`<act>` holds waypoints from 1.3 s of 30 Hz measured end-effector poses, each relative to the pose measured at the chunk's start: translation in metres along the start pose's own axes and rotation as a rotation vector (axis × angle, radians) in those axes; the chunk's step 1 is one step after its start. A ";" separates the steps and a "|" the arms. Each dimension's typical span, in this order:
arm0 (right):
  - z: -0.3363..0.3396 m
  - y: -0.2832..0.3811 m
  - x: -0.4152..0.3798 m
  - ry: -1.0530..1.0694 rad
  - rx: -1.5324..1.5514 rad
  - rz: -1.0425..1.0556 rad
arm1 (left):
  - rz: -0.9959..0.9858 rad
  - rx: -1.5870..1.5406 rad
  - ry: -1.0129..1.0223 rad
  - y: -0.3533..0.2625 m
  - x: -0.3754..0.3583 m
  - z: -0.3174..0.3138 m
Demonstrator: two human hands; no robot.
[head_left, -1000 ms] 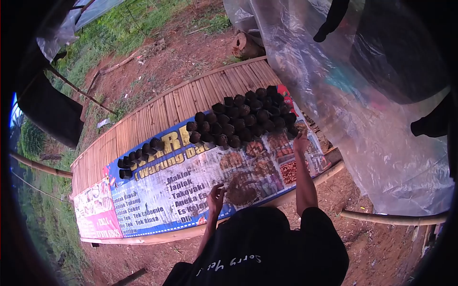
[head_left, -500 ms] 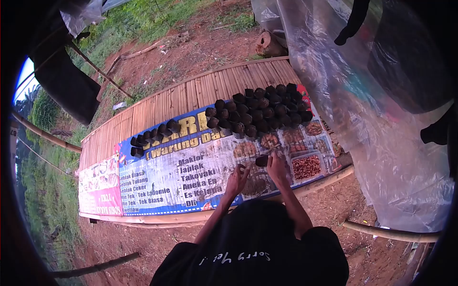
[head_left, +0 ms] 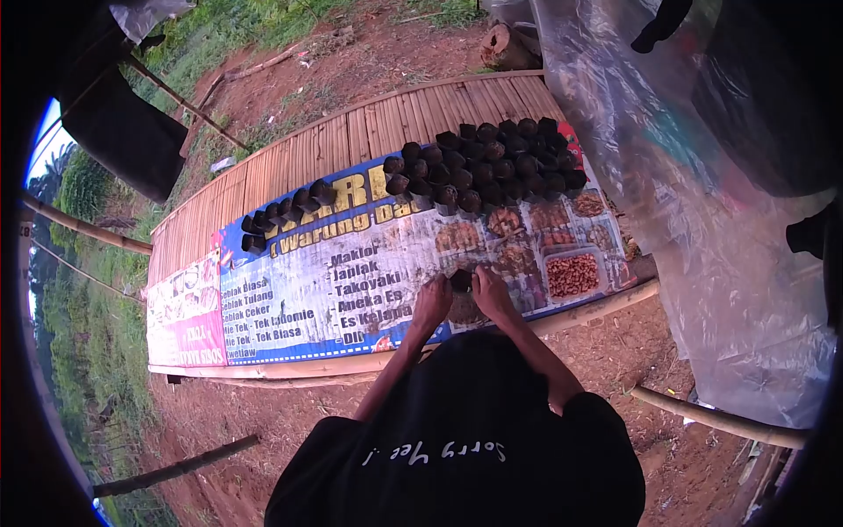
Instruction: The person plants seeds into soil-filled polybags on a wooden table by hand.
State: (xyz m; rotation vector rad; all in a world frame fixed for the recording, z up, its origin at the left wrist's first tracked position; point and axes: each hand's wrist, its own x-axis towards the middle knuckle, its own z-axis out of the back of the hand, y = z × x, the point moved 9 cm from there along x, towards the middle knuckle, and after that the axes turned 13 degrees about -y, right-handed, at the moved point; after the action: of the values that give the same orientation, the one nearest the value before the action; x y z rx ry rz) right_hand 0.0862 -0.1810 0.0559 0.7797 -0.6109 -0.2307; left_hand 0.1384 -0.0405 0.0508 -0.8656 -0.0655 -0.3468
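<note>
Close in front of my body, a small black polybag (head_left: 460, 280) is held above the printed banner (head_left: 290, 303), between my two hands. My left hand (head_left: 434, 299) grips its left side with fingers closed, while my right hand (head_left: 491, 293) pinches the right side. The bag's opening seems to face up, though its inside is too dark to make out. Beyond the hands stands a big cluster of similar black polybags (head_left: 479, 167), several of them showing soil at the top. A smaller row of polybags (head_left: 290, 209) stands farther left on the banner.
The banner lies over a bamboo-slat table (head_left: 351, 130); a bamboo pole (head_left: 606, 305) runs along its near edge. Clear plastic sheeting (head_left: 641, 193) hangs at the right. Another bamboo pole (head_left: 716, 417) juts in at lower right. A cut log (head_left: 507, 47) lies behind the table.
My left hand has come over to the polybag that only my right hand was holding, and both now grip it. The view has tilted, so the table sits slightly higher.
</note>
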 end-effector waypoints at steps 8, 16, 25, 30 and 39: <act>-0.001 0.002 -0.004 0.029 0.011 -0.009 | 0.013 0.030 0.055 0.002 -0.007 -0.002; -0.014 -0.037 -0.005 0.251 0.034 -0.233 | 0.031 -0.059 0.041 0.006 -0.009 -0.002; 0.029 -0.069 0.066 -0.039 -0.502 0.084 | -0.129 -0.005 0.097 0.017 -0.013 -0.007; 0.040 -0.055 0.065 -0.076 -0.296 0.000 | -0.169 0.006 0.098 0.007 -0.015 -0.017; 0.044 0.033 0.036 0.380 -0.007 0.112 | -0.061 0.038 -0.023 0.011 -0.026 -0.027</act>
State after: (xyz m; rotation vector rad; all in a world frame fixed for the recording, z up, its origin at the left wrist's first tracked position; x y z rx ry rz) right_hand 0.0883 -0.1982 0.1194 0.7560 -0.2926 0.0198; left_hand 0.1153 -0.0474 0.0198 -0.8309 -0.1195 -0.3914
